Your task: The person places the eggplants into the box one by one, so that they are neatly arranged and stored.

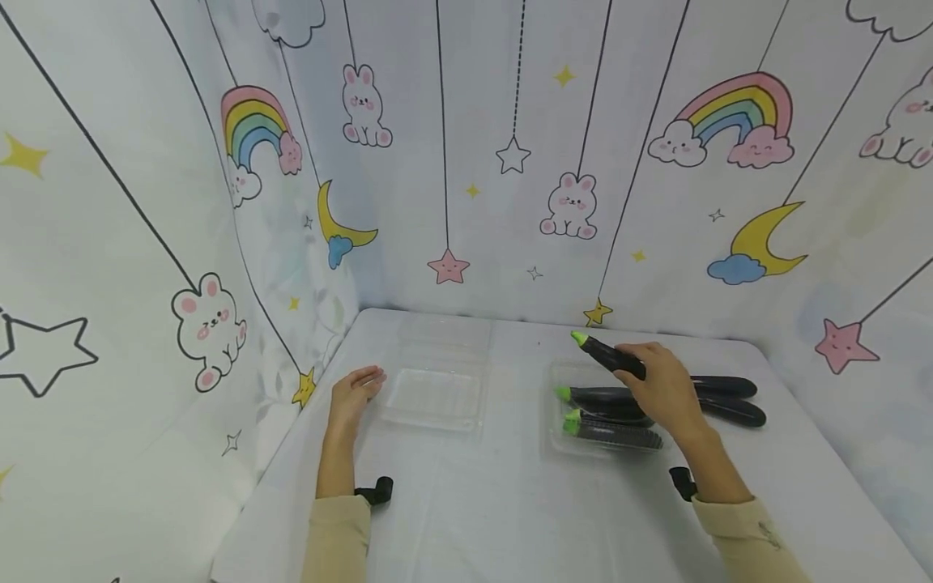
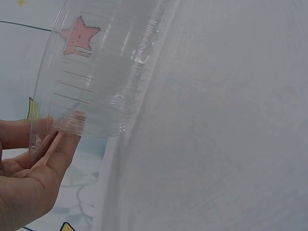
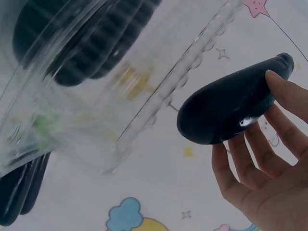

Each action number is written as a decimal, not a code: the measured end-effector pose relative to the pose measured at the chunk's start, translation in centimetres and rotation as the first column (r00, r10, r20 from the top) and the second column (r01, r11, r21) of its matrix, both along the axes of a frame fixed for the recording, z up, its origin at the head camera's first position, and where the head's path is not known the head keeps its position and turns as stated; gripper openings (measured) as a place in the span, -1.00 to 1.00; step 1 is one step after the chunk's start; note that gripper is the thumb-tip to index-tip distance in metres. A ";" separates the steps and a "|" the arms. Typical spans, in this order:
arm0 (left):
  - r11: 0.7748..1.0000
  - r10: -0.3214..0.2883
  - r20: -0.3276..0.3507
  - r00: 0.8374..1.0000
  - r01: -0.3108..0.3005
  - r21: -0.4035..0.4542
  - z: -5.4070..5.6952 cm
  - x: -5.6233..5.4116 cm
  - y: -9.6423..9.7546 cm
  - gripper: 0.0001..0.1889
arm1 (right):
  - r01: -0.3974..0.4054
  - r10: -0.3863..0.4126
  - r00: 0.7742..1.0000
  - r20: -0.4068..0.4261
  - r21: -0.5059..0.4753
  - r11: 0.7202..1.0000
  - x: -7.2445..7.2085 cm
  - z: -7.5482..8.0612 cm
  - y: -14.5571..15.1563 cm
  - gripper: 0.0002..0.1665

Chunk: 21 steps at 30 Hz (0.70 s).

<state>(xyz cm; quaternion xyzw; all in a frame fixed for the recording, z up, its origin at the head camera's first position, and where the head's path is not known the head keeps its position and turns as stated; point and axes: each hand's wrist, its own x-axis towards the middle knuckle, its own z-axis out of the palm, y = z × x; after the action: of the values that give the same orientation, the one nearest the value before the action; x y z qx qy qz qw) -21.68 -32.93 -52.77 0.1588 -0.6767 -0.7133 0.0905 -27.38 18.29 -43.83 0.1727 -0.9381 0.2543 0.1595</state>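
Note:
My right hand holds a dark purple eggplant by its body, its green stem end pointing up and left. In the right wrist view the eggplant lies between thumb and fingers. Below it stands a clear plastic container with several eggplants inside, stems to the left. Over at the left, my left hand is beside another clear container, fingers fairly straight. The left wrist view shows those fingers at the container's rim, partly seen through the plastic; firm contact is unclear.
Two more eggplants lie to the right of the filled container. Behind the left container its clear lid is folded back. A white cloth covers the table. Curtains printed with rabbits and stars enclose the back and sides.

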 end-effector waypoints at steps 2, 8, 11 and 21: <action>1.000 0.001 0.002 1.000 -0.001 -0.004 -0.1 -0.1 -0.1 -0.54 | -0.023 0.023 1.000 0.007 -0.004 1.000 0.0 0.1 -0.9 -0.46; 0.999 -0.005 0.020 1.000 0.006 -0.034 -0.2 -0.2 -0.3 -0.54 | -0.090 0.090 0.996 0.021 -0.019 0.996 -0.1 -0.1 -3.4 -0.47; 0.999 -0.008 0.022 1.000 0.009 -0.038 -0.3 -0.2 -0.3 -0.55 | -0.100 0.100 0.994 0.032 -0.021 0.995 -0.1 0.0 -4.6 -0.46; 1.000 -0.014 0.030 0.999 0.014 -0.007 -0.3 -0.3 -0.2 -0.54 | -0.123 0.123 0.990 0.066 -0.006 0.992 -0.1 0.3 -7.6 -0.47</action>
<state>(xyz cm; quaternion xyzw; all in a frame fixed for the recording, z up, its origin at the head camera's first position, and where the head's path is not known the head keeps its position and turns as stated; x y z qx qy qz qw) -22.00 -33.16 -53.06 0.1642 -0.6818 -0.7088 0.0759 -27.48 10.70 -43.49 0.2215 -0.9302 0.2702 0.1124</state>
